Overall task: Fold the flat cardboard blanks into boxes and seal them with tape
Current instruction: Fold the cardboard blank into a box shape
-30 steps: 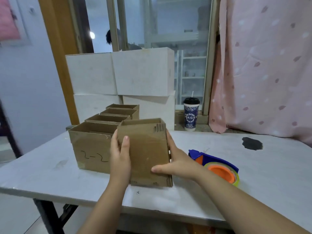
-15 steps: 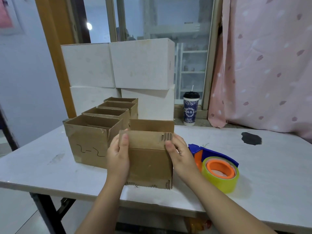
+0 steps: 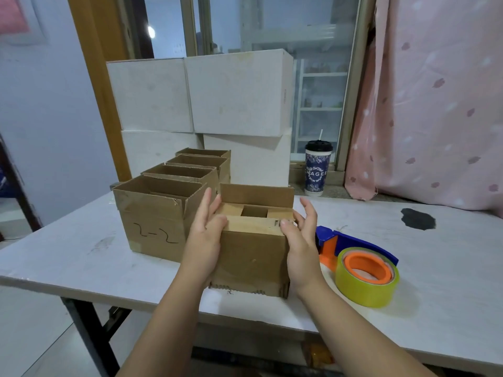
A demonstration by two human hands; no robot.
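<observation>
Front flap (image 3: 250,225) has folded down over the box (image 3: 253,259), which stands at the surface's (image 3: 81,257) near edge. Left hand (image 3: 204,236) and right hand (image 3: 302,242) flank it, thumbs pressing, fingers loose and open.

View: head-worn, close above the near edge of the surface (image 3: 68,257)
Facing: forward and down, toward the window (image 3: 299,28)

Tape dispenser (image 3: 362,268) front behind right hand (image 3: 299,243); table (image 3: 81,257) cut off right.
</observation>
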